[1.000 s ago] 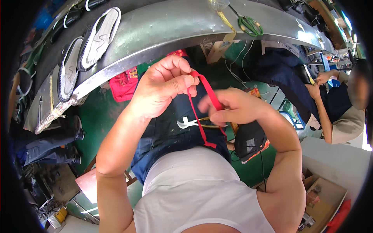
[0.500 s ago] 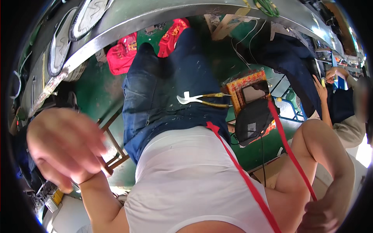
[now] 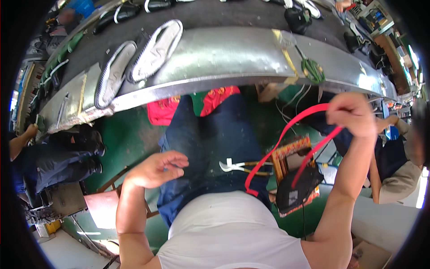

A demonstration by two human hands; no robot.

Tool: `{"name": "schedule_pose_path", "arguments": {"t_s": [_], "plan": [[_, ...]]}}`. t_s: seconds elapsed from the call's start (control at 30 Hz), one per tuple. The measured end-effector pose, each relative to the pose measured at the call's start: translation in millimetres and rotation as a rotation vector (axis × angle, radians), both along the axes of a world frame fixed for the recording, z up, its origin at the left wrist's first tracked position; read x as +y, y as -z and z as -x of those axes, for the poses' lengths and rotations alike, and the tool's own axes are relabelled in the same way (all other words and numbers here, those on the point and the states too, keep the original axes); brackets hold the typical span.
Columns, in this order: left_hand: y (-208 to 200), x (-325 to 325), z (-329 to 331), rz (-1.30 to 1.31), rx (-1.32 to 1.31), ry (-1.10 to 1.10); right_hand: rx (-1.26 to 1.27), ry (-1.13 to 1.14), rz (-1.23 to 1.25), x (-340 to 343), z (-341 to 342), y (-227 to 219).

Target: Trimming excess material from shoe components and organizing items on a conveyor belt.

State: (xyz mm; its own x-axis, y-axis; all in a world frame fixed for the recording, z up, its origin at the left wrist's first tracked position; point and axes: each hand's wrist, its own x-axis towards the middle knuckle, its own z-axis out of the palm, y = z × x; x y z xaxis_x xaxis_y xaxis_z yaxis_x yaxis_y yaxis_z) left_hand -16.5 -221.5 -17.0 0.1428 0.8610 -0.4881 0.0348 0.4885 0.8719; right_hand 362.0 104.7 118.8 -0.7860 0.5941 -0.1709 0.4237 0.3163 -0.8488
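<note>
A long red strap (image 3: 298, 118) is gripped in my right hand (image 3: 351, 115), raised at the right, fingers closed. From that hand one length arcs down to my lap, where its end lies near my waist. The other length hangs below the hand, over a black bag-like thing (image 3: 295, 190). My left hand (image 3: 156, 169) hovers over my left thigh, empty, with fingers apart. Pincers (image 3: 237, 166) with pale jaws and yellowish handles lie across my right thigh.
A metal-edged bench (image 3: 224, 56) runs across the front. Two pale-soled shoes (image 3: 156, 50) lie sole up at its left, and a green cord bundle (image 3: 312, 70) sits right of centre. Co-workers (image 3: 389, 170) are at both sides. A patterned stool (image 3: 293, 145) stands beside my right leg.
My right hand has risen from low at the right, lifting the strap into an arc. My left hand has moved inward over my thigh. The view has tilted up, showing more bench.
</note>
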Motion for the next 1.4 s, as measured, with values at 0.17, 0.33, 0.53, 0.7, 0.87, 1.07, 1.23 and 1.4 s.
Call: {"name": "schedule_pose_path", "arguments": {"t_s": [0.17, 0.33, 0.53, 0.7, 0.87, 1.07, 1.23, 1.4], "plan": [[-50, 27, 40, -0.173, 0.015, 0.060, -0.568, -0.381, -0.320, 9, 10, 135], [-103, 93, 98, -0.274, -0.061, -0.093, -0.565, -0.386, -0.548, -4, 44, 154], [-102, 269, 177, -0.367, 0.436, -0.348, 0.073, 0.019, -0.830, 54, 110, 113], [-61, 410, 248, -0.260, 0.913, -0.393, 0.126, 0.040, -0.950, 92, 129, 141], [-34, 531, 272, -0.198, 1.368, -0.373, 0.108, -0.043, -1.002, 100, 142, 157], [4, 640, 296, -0.174, 1.360, -0.449, 0.052, -0.028, -0.963, 101, 140, 152], [-8, 642, 298, 0.031, 1.002, -0.315, 0.049, -0.047, -0.903, 103, 147, 148], [-51, 580, 291, -0.116, 0.419, -0.508, 0.046, -0.054, -0.890, 104, 146, 152]]}}
